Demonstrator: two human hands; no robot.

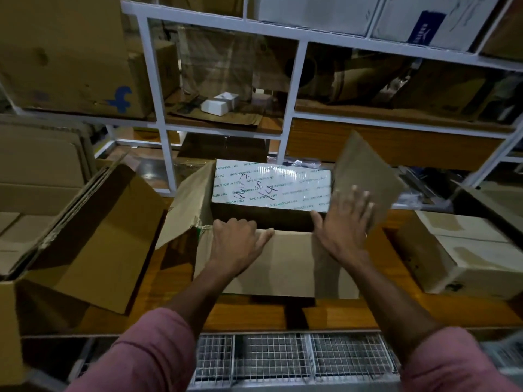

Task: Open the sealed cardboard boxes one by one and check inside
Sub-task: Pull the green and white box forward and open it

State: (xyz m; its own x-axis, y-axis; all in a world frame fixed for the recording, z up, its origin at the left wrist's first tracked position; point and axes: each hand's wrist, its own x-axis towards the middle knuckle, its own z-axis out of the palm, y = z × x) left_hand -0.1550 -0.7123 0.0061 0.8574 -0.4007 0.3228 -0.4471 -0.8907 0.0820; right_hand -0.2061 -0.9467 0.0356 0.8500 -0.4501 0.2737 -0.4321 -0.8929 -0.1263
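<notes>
Box interior (pixel 263 219) — dark, unreadable

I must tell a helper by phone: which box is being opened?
Look at the wooden table below the white shelves. The box sits mid-table, under both hands, flaps up. Only it has a white flap with green print and black scribble.

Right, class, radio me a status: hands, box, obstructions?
Left hand grips near flap. Right hand flat on right flap. Box open, taped far flap up. Nothing blocking.

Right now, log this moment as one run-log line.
brown cardboard box: open | left hand: grips near flap | right hand: flat on right flap | inside: dark
</notes>
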